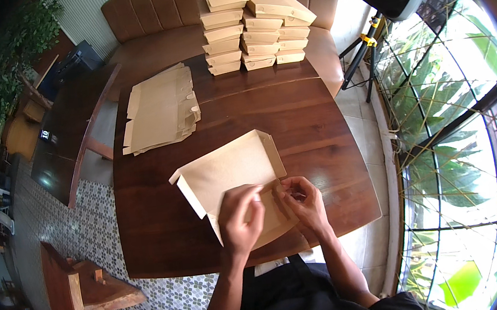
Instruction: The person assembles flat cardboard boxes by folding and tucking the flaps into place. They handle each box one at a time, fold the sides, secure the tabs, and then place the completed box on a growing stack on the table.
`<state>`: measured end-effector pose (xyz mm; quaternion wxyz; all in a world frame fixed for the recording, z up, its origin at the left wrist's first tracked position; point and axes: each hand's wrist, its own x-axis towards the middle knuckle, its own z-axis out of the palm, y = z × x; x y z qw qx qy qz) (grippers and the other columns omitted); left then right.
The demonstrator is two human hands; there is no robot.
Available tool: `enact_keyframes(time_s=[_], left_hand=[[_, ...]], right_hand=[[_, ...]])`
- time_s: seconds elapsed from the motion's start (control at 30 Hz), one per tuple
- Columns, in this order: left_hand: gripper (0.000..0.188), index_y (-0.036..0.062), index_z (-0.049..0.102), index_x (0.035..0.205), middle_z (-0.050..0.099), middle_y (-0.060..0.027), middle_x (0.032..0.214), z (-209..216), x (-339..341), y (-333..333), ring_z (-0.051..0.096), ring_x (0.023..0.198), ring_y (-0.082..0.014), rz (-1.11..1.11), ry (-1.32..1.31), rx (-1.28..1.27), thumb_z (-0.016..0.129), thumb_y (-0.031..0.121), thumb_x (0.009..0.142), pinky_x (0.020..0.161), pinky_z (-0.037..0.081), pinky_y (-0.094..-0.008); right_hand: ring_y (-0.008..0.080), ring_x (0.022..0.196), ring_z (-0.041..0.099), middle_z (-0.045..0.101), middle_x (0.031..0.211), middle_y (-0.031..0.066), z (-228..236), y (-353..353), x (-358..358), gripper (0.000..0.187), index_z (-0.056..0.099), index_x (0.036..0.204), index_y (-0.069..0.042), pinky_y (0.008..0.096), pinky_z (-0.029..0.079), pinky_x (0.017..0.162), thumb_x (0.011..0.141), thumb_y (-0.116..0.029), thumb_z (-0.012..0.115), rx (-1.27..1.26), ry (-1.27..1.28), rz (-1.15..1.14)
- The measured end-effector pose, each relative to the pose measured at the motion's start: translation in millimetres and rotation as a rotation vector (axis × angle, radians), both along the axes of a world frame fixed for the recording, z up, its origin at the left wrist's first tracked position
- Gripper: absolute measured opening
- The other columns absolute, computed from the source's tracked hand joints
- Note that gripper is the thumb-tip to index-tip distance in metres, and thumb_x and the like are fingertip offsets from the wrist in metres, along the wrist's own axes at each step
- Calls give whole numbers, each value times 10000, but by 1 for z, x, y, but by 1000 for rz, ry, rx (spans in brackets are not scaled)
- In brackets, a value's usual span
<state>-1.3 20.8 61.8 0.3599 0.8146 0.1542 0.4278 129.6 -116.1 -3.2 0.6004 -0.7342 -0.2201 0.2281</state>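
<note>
A partly folded brown cardboard box (225,168) lies on the table in front of me, its lid spread away from me with side walls standing up. My right hand (307,204) is closed at the box's right side near the fold, fingertips pinching the cardboard flap there. Above the box's near left part is my left hand (241,221), fingers curled and smeared by motion. Whether it touches the cardboard I cannot tell. Both hands cover much of the near half of the box.
Flat unfolded box blanks (160,110) are piled at the table's far left. Several folded boxes (256,30) stand stacked at the far edge. A brown bench (155,44) runs behind the dark wooden table (320,141). To the right are a tripod (365,52) and a window.
</note>
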Motion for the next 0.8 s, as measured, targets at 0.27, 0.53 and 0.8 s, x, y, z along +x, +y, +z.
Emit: enact_keyframes(time_s=[0.27,0.53,0.8], left_hand=[[190,31,718,1147,707,-77,992,29,-23,57,588,756,-130,364,-125,-104,686,-21,968,660,487,-275],[487,47,634,1424,702,-77,673,52,88,88,658,531,-117,-84,499,-345,626,399,1087,478,490,-291],[120,21,693,1047,757,-171,855,8,93,59,788,755,-258,-115,189,-315,680,138,1026,645,623,-339]], right_hand=[[144,1028,706,729,1142,72,13,2,-2,338,672,1257,-11,298,569,896,963,-137,782,40,-17,38],[115,951,712,769,1079,71,27,60,55,305,727,1234,-9,282,569,845,990,-186,776,147,-212,0],[49,838,655,748,935,13,30,59,39,211,741,1104,4,254,545,767,1007,-182,760,148,-64,-119]])
